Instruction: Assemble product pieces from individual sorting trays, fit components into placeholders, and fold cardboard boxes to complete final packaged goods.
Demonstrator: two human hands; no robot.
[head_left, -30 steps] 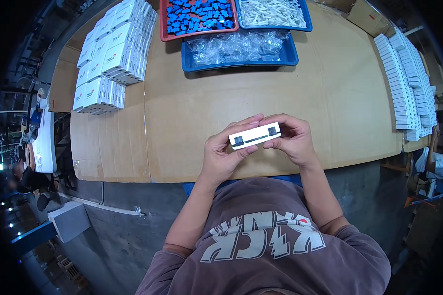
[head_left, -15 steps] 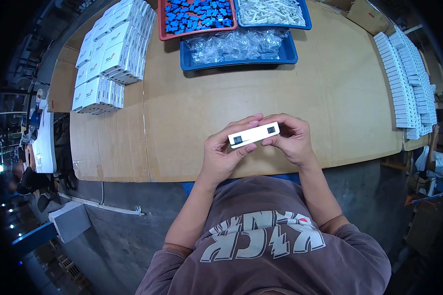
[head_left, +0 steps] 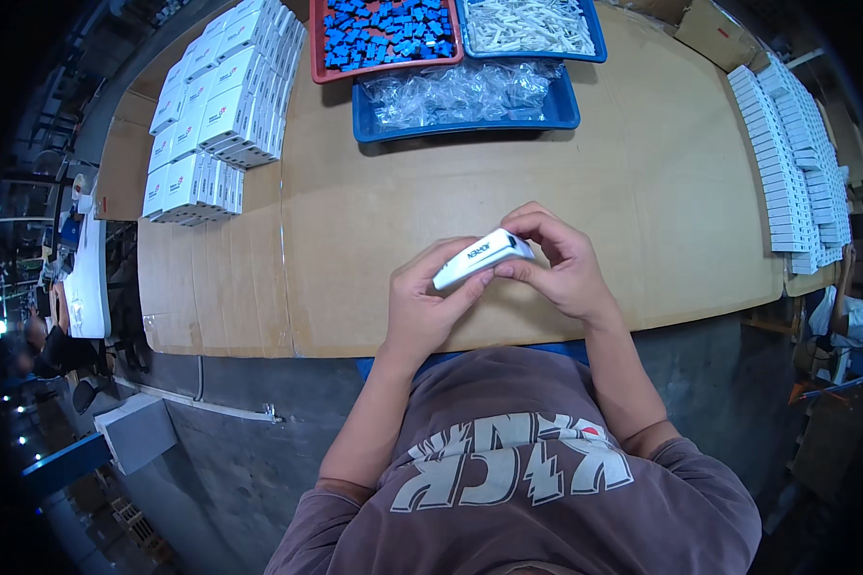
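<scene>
Since a second ago the small white box (head_left: 482, 257) tilts up at its right end. Both hands hold it just above the counter (head_left: 642, 192): left hand (head_left: 430, 302) supports underneath, right hand (head_left: 558, 264) pinches the end flap.

A single view comes from a wide fisheye camera worn on the person's head, facing steeply down over their chest. It sits close above the hands and takes in the whole table (head_left: 374, 220), whose straight edges bow toward the dark round rim. The floor shows below the near edge, and the forearms enter from the bottom.
</scene>
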